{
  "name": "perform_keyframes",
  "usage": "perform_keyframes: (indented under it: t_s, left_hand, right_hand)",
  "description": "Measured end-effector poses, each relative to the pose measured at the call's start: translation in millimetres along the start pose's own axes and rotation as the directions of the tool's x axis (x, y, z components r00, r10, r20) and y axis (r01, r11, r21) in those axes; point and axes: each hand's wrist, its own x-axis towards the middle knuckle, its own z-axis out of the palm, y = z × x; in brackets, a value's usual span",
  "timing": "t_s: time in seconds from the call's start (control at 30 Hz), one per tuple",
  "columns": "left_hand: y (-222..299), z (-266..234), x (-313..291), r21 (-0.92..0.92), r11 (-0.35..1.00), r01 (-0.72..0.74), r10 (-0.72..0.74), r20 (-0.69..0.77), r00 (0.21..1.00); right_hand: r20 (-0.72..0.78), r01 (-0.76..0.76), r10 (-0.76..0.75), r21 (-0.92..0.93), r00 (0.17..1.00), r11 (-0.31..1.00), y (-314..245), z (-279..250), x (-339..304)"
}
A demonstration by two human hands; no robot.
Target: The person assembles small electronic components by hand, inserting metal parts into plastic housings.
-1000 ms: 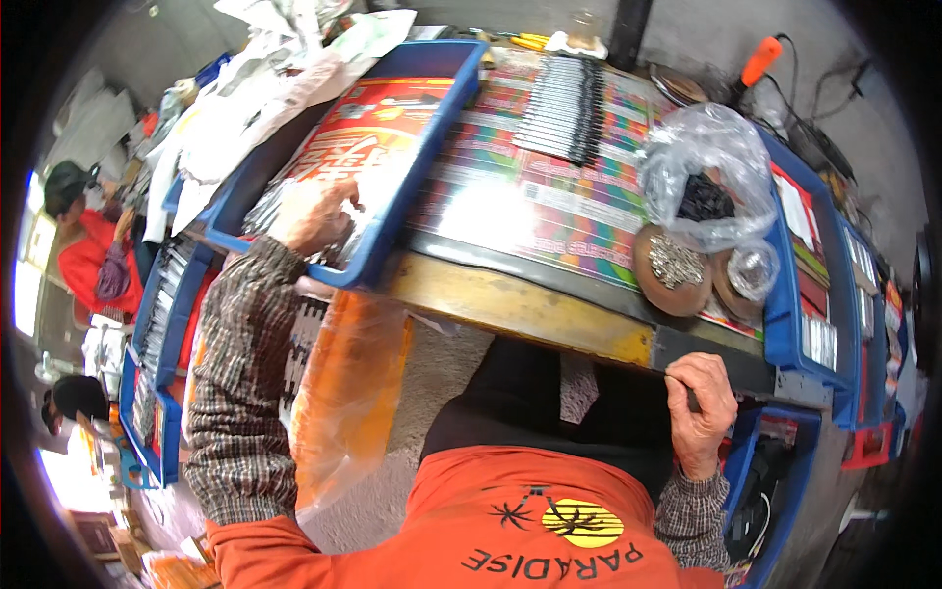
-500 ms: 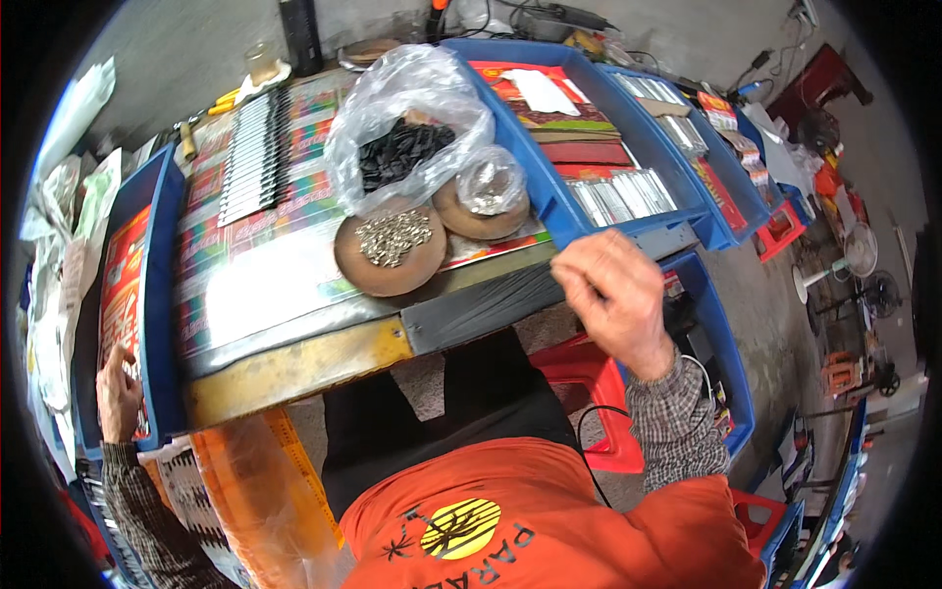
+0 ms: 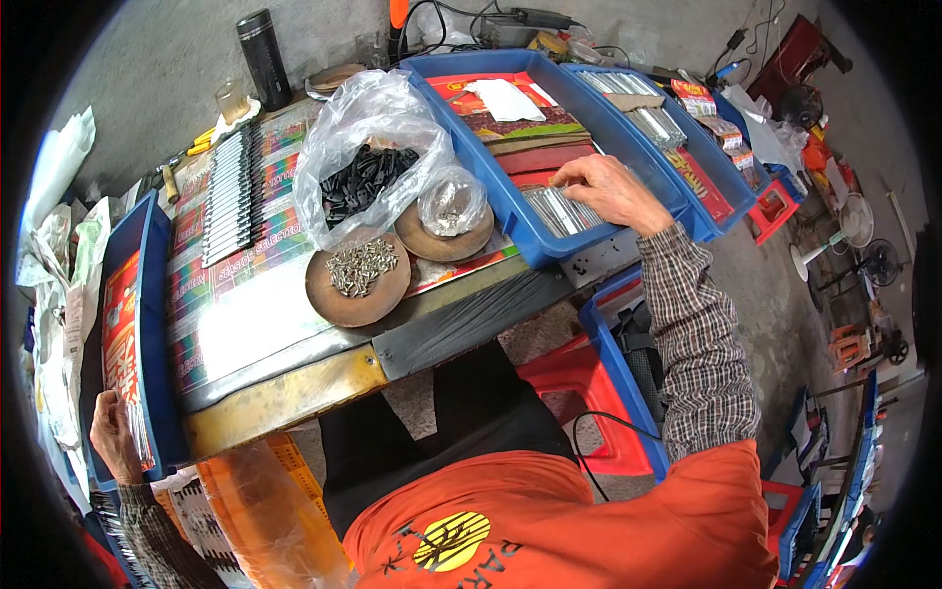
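Note:
Silver metal strips (image 3: pixel 564 218) lie in rows in the near end of a blue tray (image 3: pixel 535 236) on the right. My right hand (image 3: pixel 620 194) is over them, fingers bent down and slightly apart; no held thing shows. At the far left, my left hand (image 3: pixel 115 442) is at the near end of another blue tray (image 3: pixel 160 393), with its fingers curled in beside some thin silver strips (image 3: pixel 143 440). Whatever is between those fingers is hidden. Small metal pieces (image 3: pixel 361 267) fill part of a round brown dish (image 3: pixel 329 306) on the table.
Behind the dish stands a clear plastic bag (image 3: pixel 329 118) of black parts (image 3: pixel 368 182). A smaller bag (image 3: pixel 453 204) sits on a second brown dish (image 3: pixel 432 243). Black-and-silver pieces (image 3: pixel 231 196) are lined up at the back left. A red stool (image 3: pixel 599 417) is below the table.
My right hand has moved from the table's front edge, forward into the right-hand tray, and its fingers have loosened. My left hand remains at the left tray. The view has shifted slightly.

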Motion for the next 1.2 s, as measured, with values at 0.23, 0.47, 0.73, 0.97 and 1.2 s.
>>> perform_keyframes:
  t_s: [0.23,0.47,0.73,0.97,1.2]
  left_hand:
    - [1.4,4.5,-13.3,-0.075,0.995,-0.072,0.051,-0.248,0.967]
    - [63.8,11.2,-31.1,-0.356,0.93,-0.092,0.011,-0.225,0.974]
    - [142.8,26.9,-56.8,-0.667,0.724,0.177,-0.153,0.095,0.984]
    - [189.1,34.1,-72.2,-0.764,0.612,0.203,-0.072,0.202,0.977]
    - [244.2,45.9,-80.0,-0.808,0.564,0.171,-0.012,0.199,0.98]
  right_hand:
    - [0.135,-0.049,0.068,-0.14,0.988,0.989,6.4,7.7,17.9]
    - [0.148,-0.062,0.063,-0.014,0.987,0.998,12.2,7.3,24.1]
    - [0.17,-0.175,0.167,0.028,0.971,0.984,-3.1,2.6,17.3]
    - [0.028,-0.222,0.222,0.239,0.975,0.945,-22.8,-5.3,4.3]
    - [-0.287,0.068,0.051,0.391,0.957,0.918,-108.4,-11.8,-40.0]
